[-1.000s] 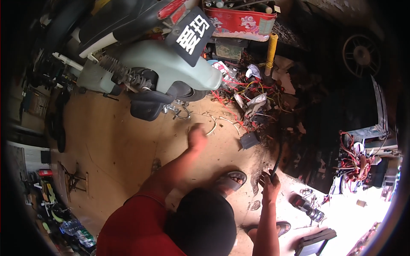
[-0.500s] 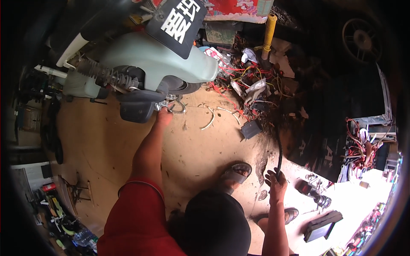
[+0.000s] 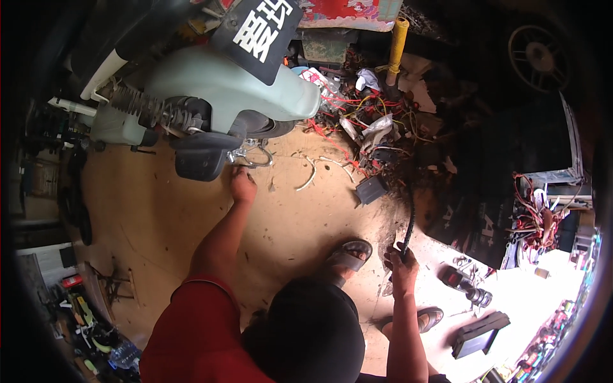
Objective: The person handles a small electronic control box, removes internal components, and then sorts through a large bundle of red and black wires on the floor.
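My left hand [image 3: 243, 185] is low at the rear of a pale green scooter [image 3: 211, 80], just under a shiny metal fitting with a bent loop [image 3: 258, 156]. Its fingers look curled, and whatever they may hold is hidden. Above and left of that hand hangs a black scooter pad [image 3: 199, 159]. My right hand [image 3: 403, 271] is closed round the near end of a long black cable [image 3: 410, 217]. That cable runs away from me towards a heap of wires.
Tangled wires and scraps [image 3: 377, 127] lie beyond, with a yellow-handled tool [image 3: 398, 48] upright. A dark flat block [image 3: 371, 190] and pale curved strips [image 3: 310, 175] lie on the floor. My sandalled foot [image 3: 351, 256] is mid-floor. At right are a black-and-silver part [image 3: 469, 287] and black case [image 3: 479, 335].
My left hand has drawn back slightly from the metal fitting. My right hand has shifted a little left and away from me, with the cable in it. The view has moved slightly.
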Tool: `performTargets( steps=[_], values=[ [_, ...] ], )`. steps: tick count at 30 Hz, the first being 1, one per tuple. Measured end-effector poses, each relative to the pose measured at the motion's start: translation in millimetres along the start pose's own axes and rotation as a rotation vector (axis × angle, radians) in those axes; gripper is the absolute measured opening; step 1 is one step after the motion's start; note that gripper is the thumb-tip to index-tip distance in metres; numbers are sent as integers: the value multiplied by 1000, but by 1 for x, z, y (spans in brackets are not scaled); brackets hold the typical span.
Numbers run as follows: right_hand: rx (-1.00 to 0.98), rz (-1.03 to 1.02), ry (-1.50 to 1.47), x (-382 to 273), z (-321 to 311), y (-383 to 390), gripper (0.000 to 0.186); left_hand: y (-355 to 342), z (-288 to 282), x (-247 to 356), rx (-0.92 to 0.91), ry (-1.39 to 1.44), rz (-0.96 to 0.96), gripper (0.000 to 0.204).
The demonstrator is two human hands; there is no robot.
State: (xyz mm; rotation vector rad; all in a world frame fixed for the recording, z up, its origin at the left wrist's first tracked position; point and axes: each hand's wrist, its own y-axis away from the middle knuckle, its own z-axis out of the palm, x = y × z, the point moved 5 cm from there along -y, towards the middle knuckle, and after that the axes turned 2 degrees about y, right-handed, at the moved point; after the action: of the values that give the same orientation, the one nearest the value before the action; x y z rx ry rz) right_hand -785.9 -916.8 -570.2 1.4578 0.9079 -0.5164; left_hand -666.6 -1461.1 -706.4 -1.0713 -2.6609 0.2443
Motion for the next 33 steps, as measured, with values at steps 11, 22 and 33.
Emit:
performTargets(
  steps=[11, 22, 33],
  values=[
    [20, -86, -3, -2, -21, -10, 34, 61, 44, 174, -490, 469, -163, 45],
    [66, -8, 133, -35, -10, -17, 39, -10, 24, 391, -611, 754, 365, 21],
    [6, 22, -166, 6, -37, -29, 36, -130, 68, 202, 84, 647, -233, 73]
  ],
)
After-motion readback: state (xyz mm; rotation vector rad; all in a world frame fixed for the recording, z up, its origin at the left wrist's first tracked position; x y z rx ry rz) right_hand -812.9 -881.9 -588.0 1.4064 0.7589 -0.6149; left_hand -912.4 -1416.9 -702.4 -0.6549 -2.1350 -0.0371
